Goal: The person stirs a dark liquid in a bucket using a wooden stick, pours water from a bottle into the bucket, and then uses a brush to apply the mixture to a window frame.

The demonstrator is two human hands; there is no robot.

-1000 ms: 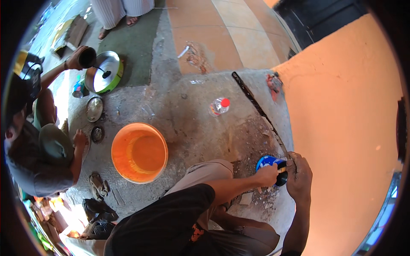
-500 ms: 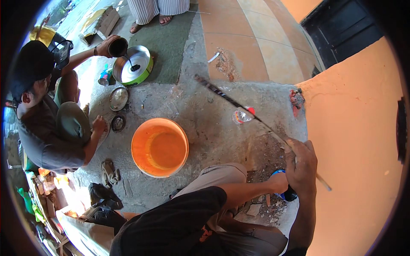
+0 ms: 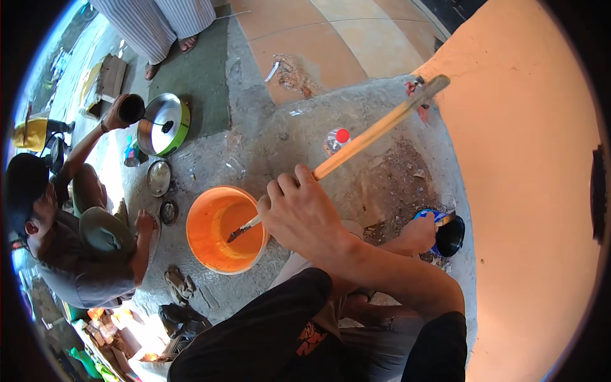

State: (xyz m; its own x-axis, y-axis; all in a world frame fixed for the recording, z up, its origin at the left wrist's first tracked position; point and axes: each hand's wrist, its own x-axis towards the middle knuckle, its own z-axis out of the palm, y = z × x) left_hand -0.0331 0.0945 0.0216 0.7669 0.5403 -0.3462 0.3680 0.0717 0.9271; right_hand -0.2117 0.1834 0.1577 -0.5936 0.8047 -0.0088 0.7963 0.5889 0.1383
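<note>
My arms are crossed. My right hand (image 3: 296, 207) reaches left and is closed around a long wooden stick (image 3: 366, 140). One end of the stick is dark and lies over the mouth of an orange bucket (image 3: 202, 251); whether it touches the inside, I cannot tell. Its greyish other end points up toward the orange wall. My left hand (image 3: 418, 235), out to the right, grips a blue can (image 3: 450, 237) with a dark inside. A short brown piece crosses the can's rim beside my fingers.
A person (image 3: 83, 235) crouches at left, pouring dark liquid from a dark container (image 3: 131, 109) into a green-sided round tin (image 3: 184, 124). A red-capped bottle (image 3: 336, 139) and loose rubble (image 3: 407, 181) lie ahead. An orange wall (image 3: 528, 191) rises at right. Another person's feet (image 3: 188, 44) stand farther off.
My right hand has swung left with the stick, whose dark end has gone from pointing far ahead to over the bucket. My left hand stays at the blue can, now seen more openly.
</note>
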